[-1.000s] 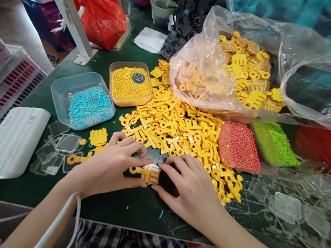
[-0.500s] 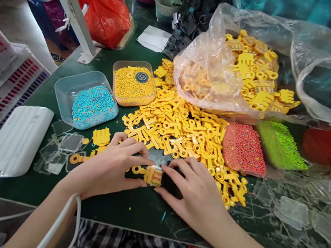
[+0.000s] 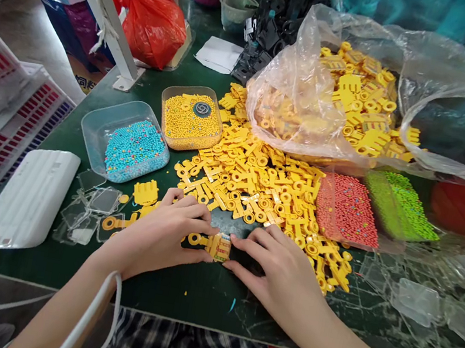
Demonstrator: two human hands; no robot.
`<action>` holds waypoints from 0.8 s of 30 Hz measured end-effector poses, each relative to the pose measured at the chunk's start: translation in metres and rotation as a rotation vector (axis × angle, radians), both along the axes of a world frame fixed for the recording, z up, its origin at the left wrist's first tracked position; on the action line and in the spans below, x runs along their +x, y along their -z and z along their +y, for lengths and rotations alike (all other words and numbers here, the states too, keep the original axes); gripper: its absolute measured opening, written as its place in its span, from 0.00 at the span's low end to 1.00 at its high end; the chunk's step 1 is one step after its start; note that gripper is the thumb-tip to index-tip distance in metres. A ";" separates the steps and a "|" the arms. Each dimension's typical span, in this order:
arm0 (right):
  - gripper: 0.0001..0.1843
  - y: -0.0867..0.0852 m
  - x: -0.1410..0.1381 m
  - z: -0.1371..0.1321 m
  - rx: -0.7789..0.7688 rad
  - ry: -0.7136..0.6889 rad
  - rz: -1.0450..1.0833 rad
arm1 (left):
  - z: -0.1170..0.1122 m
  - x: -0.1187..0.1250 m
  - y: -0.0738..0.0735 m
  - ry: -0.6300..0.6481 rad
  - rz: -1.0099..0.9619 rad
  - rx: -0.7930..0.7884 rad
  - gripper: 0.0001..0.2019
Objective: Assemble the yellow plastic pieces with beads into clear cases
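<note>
Between my two hands is a yellow hand-shaped plastic piece with a ring at its left end and rows of coloured beads in its face. My left hand pinches its left side between thumb and fingers. From the right, my right hand grips its other edge with thumb and index finger. Just beyond the fingers spreads a pile of yellow ringed pieces. Another yellow hand-shaped piece lies left of my left hand, near a yellow ringed piece.
Tubs of blue beads and yellow beads stand at the left, with red beads and green beads at the right. Behind lies a plastic bag of yellow pieces. Clear covers and a white power bank flank the hands.
The whole view has shifted slightly, so things sit a little further right. Both hands keep their hold on the yellow piece, with hardly any visible movement.
</note>
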State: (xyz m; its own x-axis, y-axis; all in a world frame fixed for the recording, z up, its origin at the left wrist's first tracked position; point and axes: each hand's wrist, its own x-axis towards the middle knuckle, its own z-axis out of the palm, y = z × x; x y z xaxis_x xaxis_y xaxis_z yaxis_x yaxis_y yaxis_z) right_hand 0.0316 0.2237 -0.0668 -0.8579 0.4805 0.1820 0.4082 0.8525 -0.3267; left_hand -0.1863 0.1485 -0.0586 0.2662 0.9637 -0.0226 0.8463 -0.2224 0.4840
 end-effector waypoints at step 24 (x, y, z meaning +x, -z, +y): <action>0.16 -0.045 -0.004 -0.001 -0.438 0.074 -0.127 | 0.000 0.011 0.001 0.073 -0.091 0.368 0.20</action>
State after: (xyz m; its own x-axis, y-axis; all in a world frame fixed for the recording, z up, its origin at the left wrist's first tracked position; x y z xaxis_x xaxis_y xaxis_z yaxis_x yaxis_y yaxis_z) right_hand 0.0280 0.2231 -0.0222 -0.8205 0.5498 -0.1564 0.5233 0.6124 -0.5926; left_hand -0.1753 0.1481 -0.0591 0.3197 0.8811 0.3484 0.7790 -0.4537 0.4327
